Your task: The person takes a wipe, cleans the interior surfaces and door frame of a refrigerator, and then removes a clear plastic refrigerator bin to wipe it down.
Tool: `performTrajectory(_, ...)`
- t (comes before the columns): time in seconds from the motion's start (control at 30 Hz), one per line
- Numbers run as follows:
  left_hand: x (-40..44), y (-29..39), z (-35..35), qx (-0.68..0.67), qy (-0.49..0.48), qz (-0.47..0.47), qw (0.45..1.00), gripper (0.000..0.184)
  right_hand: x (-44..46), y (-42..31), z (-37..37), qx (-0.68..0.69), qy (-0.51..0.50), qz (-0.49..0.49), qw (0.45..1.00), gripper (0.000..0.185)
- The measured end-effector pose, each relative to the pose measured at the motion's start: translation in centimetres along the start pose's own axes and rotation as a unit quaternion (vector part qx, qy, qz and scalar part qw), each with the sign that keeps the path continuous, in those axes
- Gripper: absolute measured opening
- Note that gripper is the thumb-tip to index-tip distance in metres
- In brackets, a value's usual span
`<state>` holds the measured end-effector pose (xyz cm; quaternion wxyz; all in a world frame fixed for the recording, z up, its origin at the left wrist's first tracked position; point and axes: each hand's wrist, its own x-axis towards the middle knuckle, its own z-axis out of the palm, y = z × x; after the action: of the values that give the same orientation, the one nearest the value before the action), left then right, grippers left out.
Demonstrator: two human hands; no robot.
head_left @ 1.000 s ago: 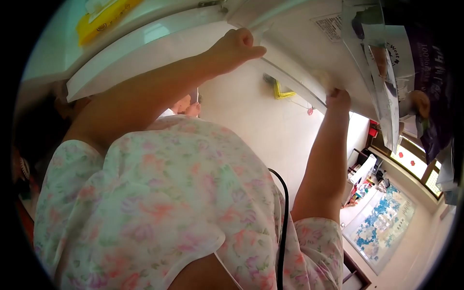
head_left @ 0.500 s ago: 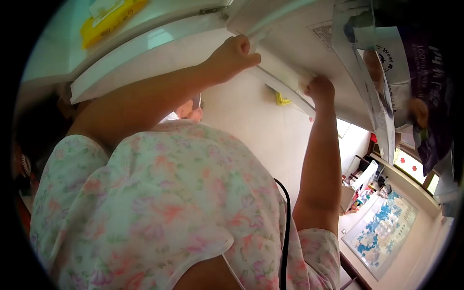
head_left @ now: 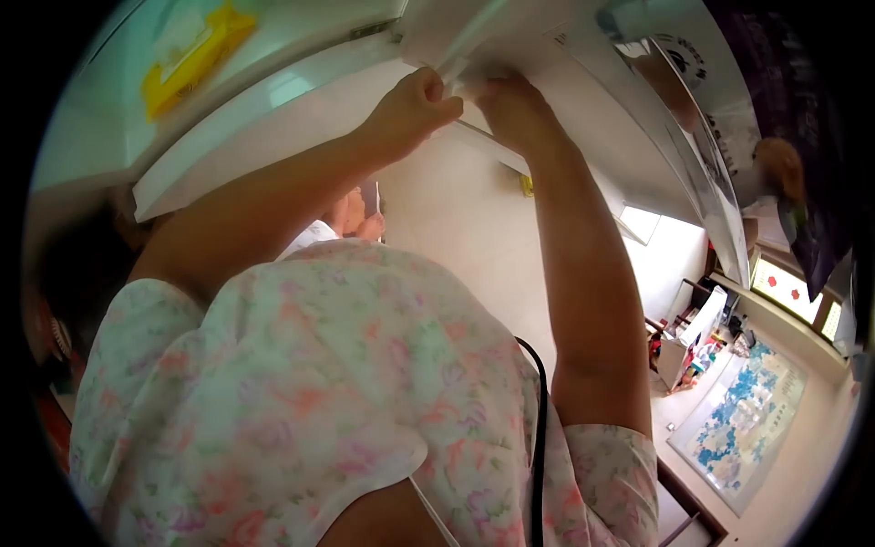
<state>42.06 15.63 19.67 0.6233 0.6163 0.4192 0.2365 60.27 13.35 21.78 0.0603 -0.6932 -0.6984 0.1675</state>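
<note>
My left hand (head_left: 421, 105) is closed, its fingers curled against the edge of a white door panel (head_left: 602, 114) at the top middle. Close beside it, my right hand (head_left: 518, 111) reaches up to the panel with its fingers bent in and partly blurred. A pale, thin blur lies between the two hands. What either hand pinches, if anything, I cannot make out. Clear bins (head_left: 702, 196) are fixed to the panel on the right, and a dark purple printed package (head_left: 793, 146) sits in them.
At upper left, a yellow pack (head_left: 196, 59) lies on a white surface beside a curved white ledge (head_left: 273, 105). A person's hand (head_left: 357, 217) shows behind the floral shirt. A black cable (head_left: 540, 401) hangs in front. A blue-patterned panel (head_left: 743, 424) is at lower right.
My right hand has moved up and left along the panel, from well apart to beside my left hand. My left hand keeps its curled pose. The view has shifted slightly.
</note>
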Motion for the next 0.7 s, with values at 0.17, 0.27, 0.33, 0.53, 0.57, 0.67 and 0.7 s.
performTrajectory(0.17,-0.2,0.4,-0.4,-0.010,-0.010,-0.013,1.000,0.034,-5.6,10.3,-1.4,-0.358,-0.047,0.047,0.931,0.036)
performTrajectory(0.27,-0.1,-0.2,-0.1,-0.014,0.000,0.001,1.000,0.034,-11.0,17.2,-2.5,-0.327,-0.106,0.210,0.915,0.040)
performTrajectory(0.33,-0.1,0.0,0.2,-0.023,0.000,0.001,1.000,0.035,-10.8,18.2,-1.9,-0.311,-0.145,0.134,0.930,0.033)
performTrajectory(0.53,-0.6,0.8,0.5,-0.025,0.005,-0.019,1.000,0.035,-4.7,9.0,-1.2,-0.385,-0.150,-0.094,0.906,0.017)
performTrajectory(0.57,-0.5,0.7,0.7,-0.024,0.001,-0.015,1.000,0.035,-3.8,8.4,-0.1,-0.391,-0.084,-0.130,0.907,0.017)
performTrajectory(0.67,-0.1,0.5,0.6,-0.036,0.004,-0.011,0.999,0.035,-0.4,2.5,-1.3,-0.367,-0.256,-0.035,0.894,0.019)
performTrajectory(0.7,-0.5,0.8,0.4,-0.016,-0.012,-0.027,0.999,0.033,-0.1,2.8,-0.3,-0.365,-0.252,-0.032,0.896,0.019)
